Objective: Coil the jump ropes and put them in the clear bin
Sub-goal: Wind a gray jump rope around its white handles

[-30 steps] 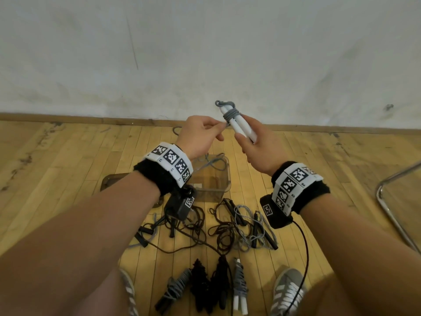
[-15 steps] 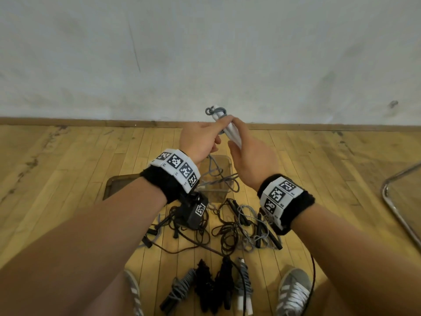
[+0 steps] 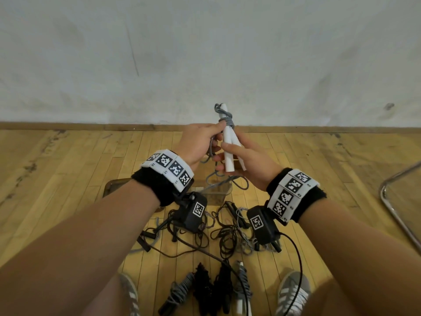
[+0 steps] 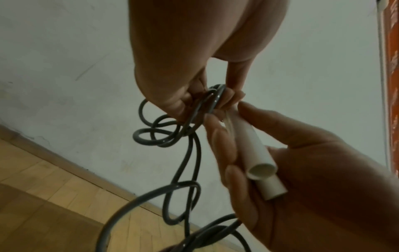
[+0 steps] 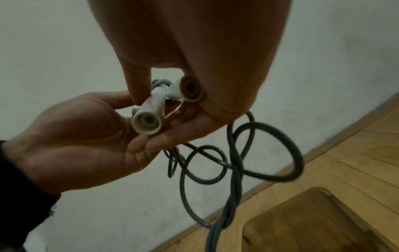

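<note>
Right hand grip: fingers curled round the two white handles of the grey jump rope, held above the clear bin on the floor. Left hand grip: pinching the rope's cord beside the handles.

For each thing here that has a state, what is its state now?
white handles: held together in right hand
grey cord: partly wound, rest hanging loose
left hand: pinches the cord
clear bin: open
rope pile: tangled
bundles: coiled, on floor
</note>
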Motion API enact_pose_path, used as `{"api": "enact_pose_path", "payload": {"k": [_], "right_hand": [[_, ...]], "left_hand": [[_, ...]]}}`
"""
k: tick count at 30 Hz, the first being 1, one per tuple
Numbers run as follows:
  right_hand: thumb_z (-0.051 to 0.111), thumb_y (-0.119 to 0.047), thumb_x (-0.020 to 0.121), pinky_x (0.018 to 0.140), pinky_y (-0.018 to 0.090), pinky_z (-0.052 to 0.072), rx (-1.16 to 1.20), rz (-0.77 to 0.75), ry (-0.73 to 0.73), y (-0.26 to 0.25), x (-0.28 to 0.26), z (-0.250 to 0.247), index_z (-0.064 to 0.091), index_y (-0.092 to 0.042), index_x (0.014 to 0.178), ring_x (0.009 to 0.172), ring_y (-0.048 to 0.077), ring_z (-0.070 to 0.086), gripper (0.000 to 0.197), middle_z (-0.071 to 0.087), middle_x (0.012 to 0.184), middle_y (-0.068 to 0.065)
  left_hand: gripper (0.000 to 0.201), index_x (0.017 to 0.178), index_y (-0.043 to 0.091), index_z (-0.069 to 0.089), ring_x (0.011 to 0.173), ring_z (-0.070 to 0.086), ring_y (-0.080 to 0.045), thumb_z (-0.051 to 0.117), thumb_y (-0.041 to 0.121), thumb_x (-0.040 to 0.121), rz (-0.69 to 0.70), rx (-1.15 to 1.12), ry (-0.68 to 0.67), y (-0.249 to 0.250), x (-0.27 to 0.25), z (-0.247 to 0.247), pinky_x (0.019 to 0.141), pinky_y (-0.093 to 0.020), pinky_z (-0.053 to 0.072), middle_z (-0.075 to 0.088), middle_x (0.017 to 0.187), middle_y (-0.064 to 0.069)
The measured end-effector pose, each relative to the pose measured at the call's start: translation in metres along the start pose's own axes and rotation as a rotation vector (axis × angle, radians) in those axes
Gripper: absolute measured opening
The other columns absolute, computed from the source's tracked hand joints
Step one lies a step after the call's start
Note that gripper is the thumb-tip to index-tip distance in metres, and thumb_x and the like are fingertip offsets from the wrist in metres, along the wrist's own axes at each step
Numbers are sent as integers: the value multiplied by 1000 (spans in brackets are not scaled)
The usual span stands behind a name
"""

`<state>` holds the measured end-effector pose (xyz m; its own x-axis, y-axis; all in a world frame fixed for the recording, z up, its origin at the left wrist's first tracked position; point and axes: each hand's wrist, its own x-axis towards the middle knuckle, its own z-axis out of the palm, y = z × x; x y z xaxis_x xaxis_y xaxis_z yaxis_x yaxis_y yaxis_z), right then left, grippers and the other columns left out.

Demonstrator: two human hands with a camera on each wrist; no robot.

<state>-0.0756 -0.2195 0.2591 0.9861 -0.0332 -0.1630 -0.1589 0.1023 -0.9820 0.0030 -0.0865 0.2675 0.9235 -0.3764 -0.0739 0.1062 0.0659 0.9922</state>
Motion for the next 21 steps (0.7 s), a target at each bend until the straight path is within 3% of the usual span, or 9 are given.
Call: {"api": "enact_pose_path", "payload": {"k": [2,4,7,10,12,14,17,21], "right_hand": [[61,-23,102,75,41,61,-20,-7,-13,1,-1,-1,54,-20,135,80,27,72,34,73,98,17],[64,-23,100,70,37,60,-82,-55,20,-2,-2,-5,57,-20,134,76,25,72,34,74,90,14],[69,-16,96,66,36,61,-135,-119,75,-8,0,-14,55,-22,141,72,22,71,47,71,83,8],[71,-10,95,59,30,60,-223,-176,121,-9,2,-18,56,-18,143,68,17,69,51,68,85,4],[71,-11,94,58,31,60,-305,-215,162,-9,4,-18,57,-21,141,66,15,69,50,69,84,0],[73,-15,93,58,32,59,-400,-251,226,-7,7,-21,57,-27,140,66,15,70,51,71,84,-4],[73,-27,91,61,40,62,-548,-282,319,-3,11,-24,55,-36,141,66,18,72,54,73,88,-2],[69,-34,93,68,41,62,-741,-291,407,1,14,-29,50,-38,145,64,13,71,56,73,92,-3]], "left_hand": [[33,70,8,70,55,50,-11,66,24,99,5,23,-12,1,-1,0,58,-26,46,58,63,0],[33,78,4,75,58,55,-13,66,27,99,25,61,-13,1,-1,-2,65,-28,51,61,63,1],[37,88,4,78,65,65,-24,67,37,98,132,253,21,2,0,-8,73,-31,53,64,60,4],[30,86,17,78,46,52,-7,64,41,99,237,450,23,3,0,-11,54,-20,43,66,60,7],[22,92,22,77,41,49,-1,63,37,100,263,515,12,3,0,-12,48,-16,39,66,59,7],[15,94,26,74,46,55,-3,63,32,101,257,516,5,3,0,-11,52,-17,44,66,59,6],[10,101,19,72,49,58,-8,62,22,102,173,391,-37,4,-1,-7,55,-23,48,63,61,2],[18,117,11,71,48,58,-12,62,18,102,49,242,-34,3,1,-4,54,-29,50,66,64,2]]}}
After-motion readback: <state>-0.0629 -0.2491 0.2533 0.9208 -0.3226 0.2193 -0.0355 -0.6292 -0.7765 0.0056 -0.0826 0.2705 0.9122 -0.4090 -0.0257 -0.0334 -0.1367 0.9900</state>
